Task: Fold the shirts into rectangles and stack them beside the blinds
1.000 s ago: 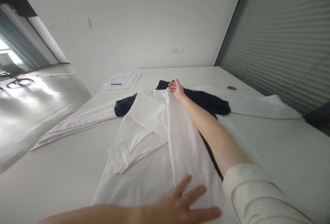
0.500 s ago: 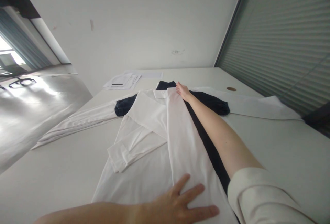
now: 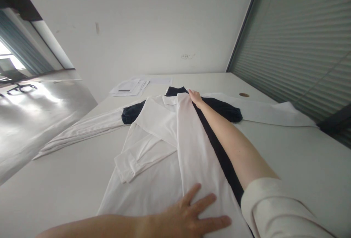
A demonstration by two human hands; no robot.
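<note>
A white long-sleeved shirt [image 3: 153, 183] lies face down or folded over, I cannot tell which, with one sleeve [image 3: 137, 161] laid across it and its right side turned inward in a long strip [image 3: 192, 143]. My left hand [image 3: 194, 216] rests on the lower part of this strip, open, with fingers spread flat. At the far end, near the shirt's collar [image 3: 170, 100], my right hand [image 3: 195, 98] touches the strip's outer edge, its fingers stretched forward; the fingertips are small and partly hidden. Beneath the shirt is a dark garment [image 3: 223, 108], its collar and sleeves showing.
White fabric [image 3: 90, 124] extends left from under the dark sleeve, and more white fabric [image 3: 274, 112] extends right. Papers [image 3: 128, 86] lie at the back of the white table [image 3: 65, 179]. A round cable hole [image 3: 244, 94] is at the back right. Blinds [image 3: 296, 48] border the right side.
The view has shifted very slightly. Both hands keep their places on the shirt, and the fabric looks the same.
</note>
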